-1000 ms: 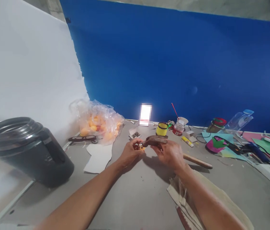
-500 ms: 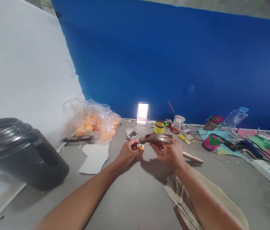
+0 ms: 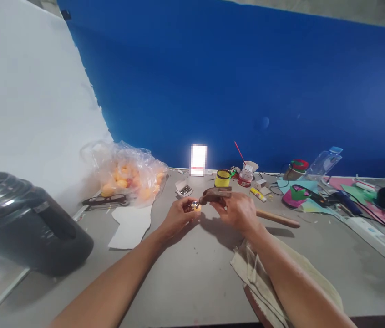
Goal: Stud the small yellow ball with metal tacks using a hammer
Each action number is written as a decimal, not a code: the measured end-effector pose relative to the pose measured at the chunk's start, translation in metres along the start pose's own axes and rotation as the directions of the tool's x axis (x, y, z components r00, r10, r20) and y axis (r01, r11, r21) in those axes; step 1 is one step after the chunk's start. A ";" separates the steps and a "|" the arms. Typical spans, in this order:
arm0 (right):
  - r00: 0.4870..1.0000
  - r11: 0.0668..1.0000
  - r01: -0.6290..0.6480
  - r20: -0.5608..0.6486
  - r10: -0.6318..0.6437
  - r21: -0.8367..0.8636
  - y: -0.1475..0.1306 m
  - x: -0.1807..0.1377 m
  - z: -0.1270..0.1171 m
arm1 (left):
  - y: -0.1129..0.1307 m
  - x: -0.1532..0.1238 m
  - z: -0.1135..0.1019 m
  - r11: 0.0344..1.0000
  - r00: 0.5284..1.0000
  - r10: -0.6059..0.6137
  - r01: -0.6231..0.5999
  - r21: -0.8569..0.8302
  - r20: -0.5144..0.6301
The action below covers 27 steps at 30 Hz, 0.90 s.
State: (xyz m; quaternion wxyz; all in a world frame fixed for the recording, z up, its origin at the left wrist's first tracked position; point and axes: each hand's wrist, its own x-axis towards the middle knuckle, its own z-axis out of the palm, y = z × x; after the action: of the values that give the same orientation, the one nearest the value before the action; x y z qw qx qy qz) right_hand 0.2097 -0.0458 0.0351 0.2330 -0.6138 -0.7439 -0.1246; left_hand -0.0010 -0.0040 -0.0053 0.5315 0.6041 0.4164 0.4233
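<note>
My left hand [image 3: 178, 215] is closed around a small orange ball [image 3: 197, 209] with shiny metal pieces on its upper side. The fingers hide most of it. My right hand [image 3: 238, 213] grips a hammer close to its dark, worn head [image 3: 216, 195], and the wooden handle [image 3: 279, 218] sticks out to the right. One end of the hammer head hangs right beside the metal pieces; whether it touches them I cannot tell. Just beyond my left hand stands a small open box [image 3: 184, 189] of shiny metal bits.
A clear bag of orange balls [image 3: 127, 175], glasses [image 3: 105, 200] and white paper [image 3: 131, 226] lie left, behind a big dark flask [image 3: 42, 228]. Rightward are a yellow cup [image 3: 223, 179], a pink cup [image 3: 295, 196], a clear bottle [image 3: 324, 165] and a power strip [image 3: 373, 234]. Cloth [image 3: 281, 278] lies under my right forearm.
The hammer head has tilted down at its left end, nearer the ball, and its handle shows further out to the right. The whole view has shifted slightly.
</note>
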 end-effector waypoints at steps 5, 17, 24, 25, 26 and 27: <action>0.986 1.000 -0.011 -0.166 0.008 -0.016 -0.001 -0.001 0.001 | 0.000 0.000 -0.003 0.999 0.997 0.010 -0.012 0.036 0.073; 0.970 0.989 0.150 -0.192 -0.146 0.008 -0.008 -0.004 0.001 | -0.001 0.000 -0.001 0.999 0.992 0.019 -0.025 0.042 0.121; 0.956 0.998 0.065 -0.289 -0.059 0.013 -0.006 -0.004 0.001 | 0.005 -0.002 -0.001 0.999 0.994 -0.006 0.001 0.044 0.111; 0.963 0.997 0.073 -0.261 -0.066 0.015 -0.006 -0.004 0.001 | 0.005 -0.002 -0.001 0.999 0.994 0.005 -0.009 0.039 0.114; 0.970 0.995 0.094 -0.227 -0.088 0.017 -0.006 -0.003 0.001 | 0.004 -0.001 -0.001 0.999 0.993 0.022 -0.026 0.031 0.117; 0.973 0.992 0.123 -0.198 -0.116 0.021 -0.006 -0.003 0.002 | 0.003 -0.001 -0.001 0.999 0.992 0.048 -0.050 0.020 0.115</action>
State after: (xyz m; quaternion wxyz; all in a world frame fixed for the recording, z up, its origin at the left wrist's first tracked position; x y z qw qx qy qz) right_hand 0.2041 -0.0492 0.0325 0.3074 -0.5487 -0.7548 -0.1862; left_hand -0.0016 -0.0051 -0.0018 0.5371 0.6433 0.3750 0.3963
